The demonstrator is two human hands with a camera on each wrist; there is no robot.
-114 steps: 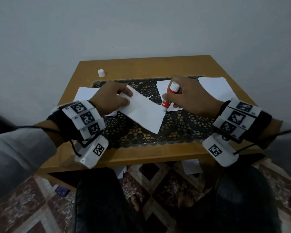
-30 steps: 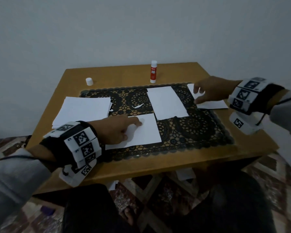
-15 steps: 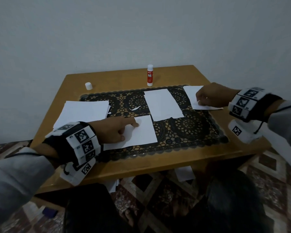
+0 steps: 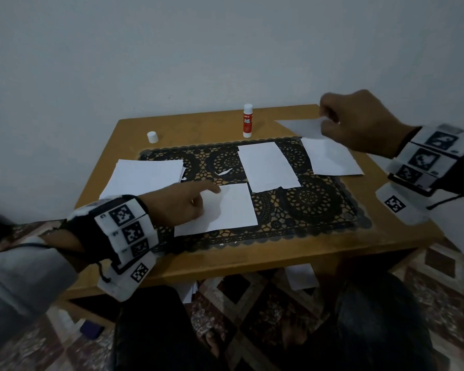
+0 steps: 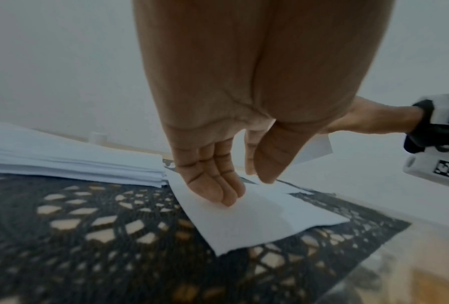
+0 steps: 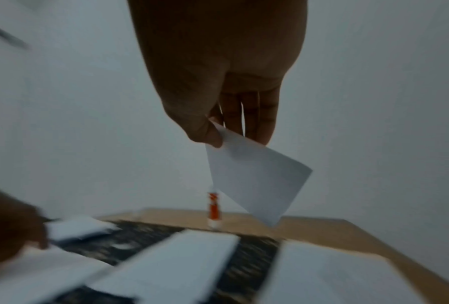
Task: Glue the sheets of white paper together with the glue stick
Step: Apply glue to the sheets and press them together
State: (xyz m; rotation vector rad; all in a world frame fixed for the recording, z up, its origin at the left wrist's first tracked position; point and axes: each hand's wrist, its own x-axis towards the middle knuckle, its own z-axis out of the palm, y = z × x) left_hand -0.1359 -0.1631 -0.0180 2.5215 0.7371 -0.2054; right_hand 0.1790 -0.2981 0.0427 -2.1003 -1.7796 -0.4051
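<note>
My left hand (image 4: 188, 200) presses flat fingers (image 5: 218, 191) on a white sheet (image 4: 228, 207) near the front of the black lace mat (image 4: 319, 202). My right hand (image 4: 359, 121) is lifted over the table's far right and pinches a corner of another white sheet (image 4: 303, 127) between thumb and fingers; the sheet (image 6: 254, 181) hangs below the hand (image 6: 234, 123). The red and white glue stick (image 4: 247, 121) stands upright at the back of the table, uncapped, away from both hands. A further sheet (image 4: 268, 167) lies mid-mat.
A stack of white sheets (image 4: 145, 176) sits at the left of the wooden table (image 4: 252, 255). More paper (image 4: 332, 159) lies at the right edge. The white cap (image 4: 152, 137) stands at back left. A paper scrap (image 4: 223, 172) lies on the mat.
My right hand has risen from the right pile with one sheet pinched, lifting it off the table. The left hand stays pressed on its sheet. The glue stick now stands at the back.
</note>
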